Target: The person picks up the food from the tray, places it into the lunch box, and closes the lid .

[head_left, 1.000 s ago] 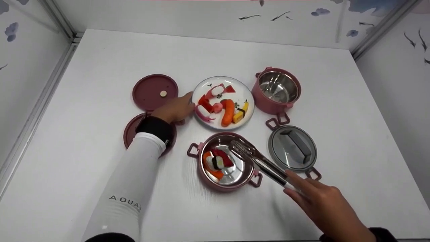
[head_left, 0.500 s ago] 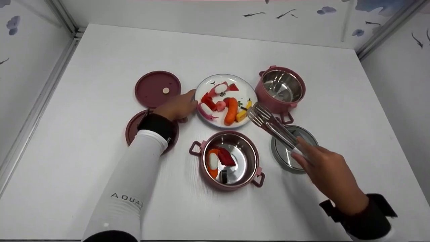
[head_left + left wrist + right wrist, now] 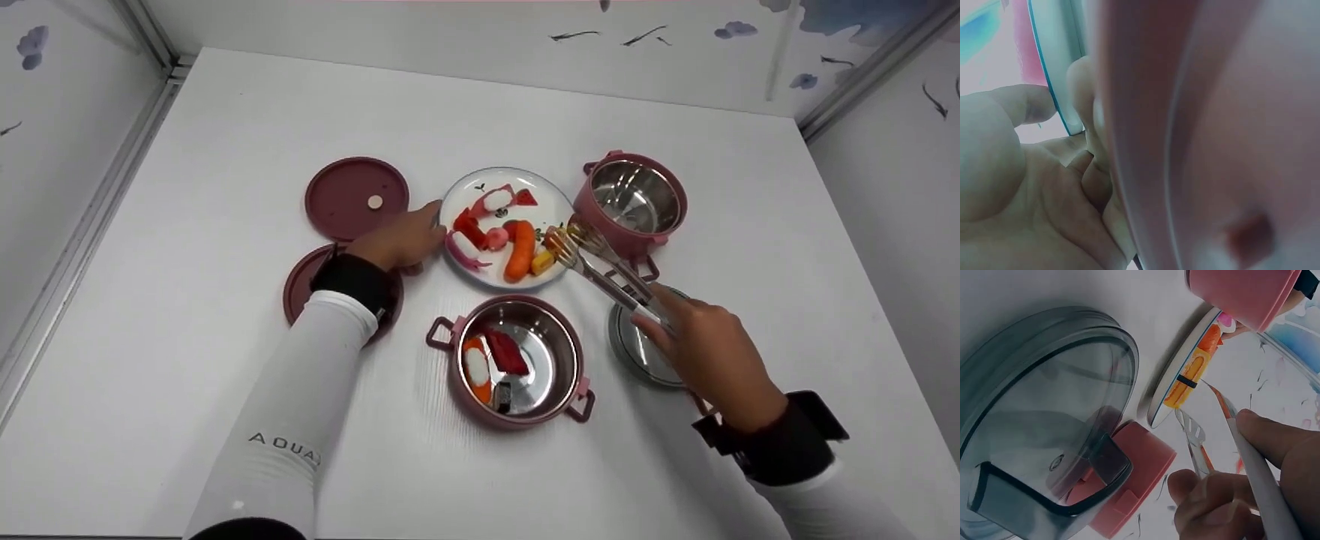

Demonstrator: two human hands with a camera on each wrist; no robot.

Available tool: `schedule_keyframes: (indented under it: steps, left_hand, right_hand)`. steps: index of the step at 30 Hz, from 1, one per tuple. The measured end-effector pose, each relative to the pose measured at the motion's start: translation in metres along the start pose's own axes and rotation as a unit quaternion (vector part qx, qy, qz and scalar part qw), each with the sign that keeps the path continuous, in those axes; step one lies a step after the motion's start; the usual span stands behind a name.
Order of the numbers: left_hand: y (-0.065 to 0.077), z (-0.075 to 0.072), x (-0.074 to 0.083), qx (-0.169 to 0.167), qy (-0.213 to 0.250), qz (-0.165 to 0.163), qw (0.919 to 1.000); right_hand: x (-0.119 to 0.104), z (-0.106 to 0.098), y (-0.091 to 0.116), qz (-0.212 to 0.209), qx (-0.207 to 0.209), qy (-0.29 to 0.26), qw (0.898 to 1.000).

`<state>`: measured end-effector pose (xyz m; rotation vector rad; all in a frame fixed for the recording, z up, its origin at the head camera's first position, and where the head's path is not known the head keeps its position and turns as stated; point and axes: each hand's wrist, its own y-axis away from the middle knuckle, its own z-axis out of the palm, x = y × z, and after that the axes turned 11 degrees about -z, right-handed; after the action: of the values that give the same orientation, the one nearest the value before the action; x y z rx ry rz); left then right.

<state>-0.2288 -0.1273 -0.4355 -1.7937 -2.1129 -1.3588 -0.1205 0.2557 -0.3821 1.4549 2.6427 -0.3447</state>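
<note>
My left hand [image 3: 405, 238] pinches the left rim of a white plate [image 3: 550, 201], thumb on top and fingers beneath in the left wrist view. Toy sushi pieces, an orange sausage-like piece [image 3: 520, 253] and other small toy foods lie on it. My right hand [image 3: 709, 352] holds metal tongs [image 3: 604, 281], their tips spread at the plate's right edge. Between the tips, in the right wrist view, is a yellow sushi piece [image 3: 1193, 371] with a black band. In front stands a pink pot [image 3: 541, 367] holding an orange-and-white piece [image 3: 477, 367], a red piece [image 3: 507, 352] and a dark one [image 3: 502, 396].
A second pink pot [image 3: 600, 225] stands right of the plate. Under my right hand lies a grey see-through lid [image 3: 637, 345]. Two maroon discs [image 3: 349, 191] are at the left, one partly beneath my left wrist. Walls border the white table [image 3: 187, 187].
My right hand has carried the tongs from over the front pot up to the yellow piece on the plate. In that pot, the dark piece now lies apart. My left hand keeps its grip.
</note>
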Motion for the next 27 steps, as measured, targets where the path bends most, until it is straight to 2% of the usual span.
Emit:
schedule_keyframes:
  steps: [4, 11, 21, 27]
  left_hand:
    - [0.000, 0.000, 0.001, 0.006, -0.022, 0.001, 0.9997]
    - [0.001, -0.002, 0.000, 0.012, -0.009, 0.009, 0.9999]
    - [0.003, -0.004, 0.001, 0.014, -0.012, 0.016, 0.9997]
    - [0.003, -0.002, 0.000, 0.015, -0.011, 0.015, 0.9997]
  right_hand:
    - [-0.002, -0.001, -0.003, 0.013, -0.016, -0.010, 1.000]
    - [-0.005, -0.001, -0.009, 0.023, -0.030, -0.034, 0.999]
    - [-0.009, 0.003, -0.022, 0.012, -0.048, -0.032, 0.998]
    - [-0.008, -0.001, -0.021, 0.002, -0.056, -0.034, 0.998]
